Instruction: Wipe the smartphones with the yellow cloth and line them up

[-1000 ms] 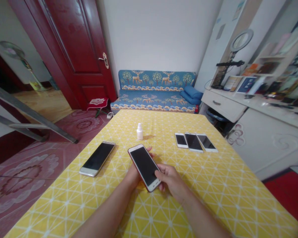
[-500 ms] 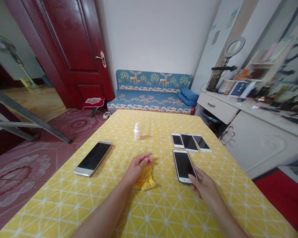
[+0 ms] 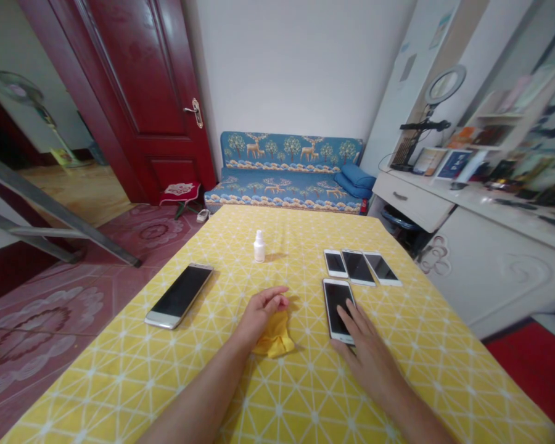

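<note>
My left hand (image 3: 264,311) is closed on a crumpled yellow cloth (image 3: 277,343), near the middle of the table. My right hand (image 3: 369,351) lies over the lower right part of a white-framed smartphone (image 3: 337,301), its fingers spread across the dark screen and covering one edge. Beyond that phone, a small white phone (image 3: 335,264), a larger phone (image 3: 358,267) and another white phone (image 3: 382,269) lie side by side. A gold-edged smartphone (image 3: 180,296) rests at the left, screen up. Farther back, a white spray bottle (image 3: 259,248) stands upright.
A yellow patterned cloth covers the table (image 3: 277,404). Behind it is a blue sofa (image 3: 287,179). A white dresser (image 3: 499,265) with many items on top stands to the right. On the left are a metal frame (image 3: 74,216), a red stool (image 3: 181,192) and a red door (image 3: 139,80).
My right hand has gone from gripping the phone's lower right edge to lying spread over its screen. The left hand keeps hold of the cloth. The camera view has shifted slightly.
</note>
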